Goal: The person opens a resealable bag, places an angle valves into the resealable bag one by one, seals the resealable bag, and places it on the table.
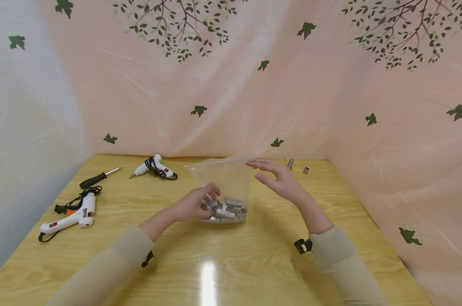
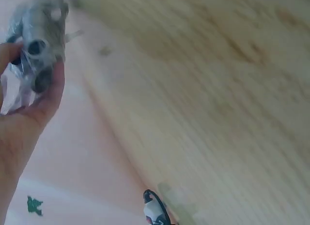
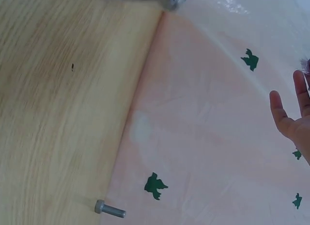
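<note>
L hand (image 1: 194, 204) grips clear bag (image 1: 227, 182) w/ metal fittings (image 1: 225, 210), R hand (image 1: 278, 180) fingers apart at bag rim; prob. mid-bagging, next needs loose bolt (image 1: 290, 163).

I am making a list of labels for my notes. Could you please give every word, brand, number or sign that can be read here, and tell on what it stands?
None can be read.
Near glue gun: small red mark, orange patch, no legible letters.
Far glue gun: red spot only.
Plastic bag: no print visible.

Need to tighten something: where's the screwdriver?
In the head view, the screwdriver lies at the table's far left, between the two glue guns.
</note>
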A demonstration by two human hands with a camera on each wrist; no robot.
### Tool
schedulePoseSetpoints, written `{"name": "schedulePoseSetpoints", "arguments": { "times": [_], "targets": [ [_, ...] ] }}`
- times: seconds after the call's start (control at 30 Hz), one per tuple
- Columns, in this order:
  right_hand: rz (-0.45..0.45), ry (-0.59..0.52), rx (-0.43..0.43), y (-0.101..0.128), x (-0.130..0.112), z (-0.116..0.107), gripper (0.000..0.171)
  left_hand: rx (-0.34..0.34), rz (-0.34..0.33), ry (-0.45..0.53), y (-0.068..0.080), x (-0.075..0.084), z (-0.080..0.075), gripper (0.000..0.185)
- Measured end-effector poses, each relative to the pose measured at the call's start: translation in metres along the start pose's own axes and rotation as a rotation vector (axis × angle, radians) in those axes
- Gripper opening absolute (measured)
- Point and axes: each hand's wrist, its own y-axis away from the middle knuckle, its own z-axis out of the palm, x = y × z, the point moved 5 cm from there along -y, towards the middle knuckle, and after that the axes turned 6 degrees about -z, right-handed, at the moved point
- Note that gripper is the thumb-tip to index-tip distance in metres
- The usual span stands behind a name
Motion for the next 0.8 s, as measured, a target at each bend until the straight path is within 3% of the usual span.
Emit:
{"name": "schedulePoseSetpoints", "arguments": {
  "times": [0.2,0.3,0.4,0.57,0.67,0.8],
  "targets": [
    [0.015,0.056,-0.058,-0.001,0.016,0.004,0.042,-0.187,-0.139,0.338,0.015,-0.004,0.004,0.055],
    [0.031,0.099,-0.123,0.0,0.031,0.017,0.046,-0.289,-0.209,0.441,0.022,-0.008,0.012,0.055],
    [0.039,0.109,-0.181,0.001,0.048,0.035,0.05,-0.33,-0.27,0.448,0.026,-0.015,0.018,0.055],
    [0.116,0.075,-0.238,0.002,0.075,0.058,0.064,-0.303,-0.336,0.377,0.029,-0.028,0.019,0.054],
    [0.167,0.078,-0.264,0.002,0.088,0.066,0.075,-0.302,-0.345,0.345,0.032,-0.03,0.018,0.062],
    [0.204,0.117,-0.309,0.0,0.102,0.073,0.09,-0.278,-0.305,0.231,0.034,-0.027,0.014,0.079]
  ]
}}
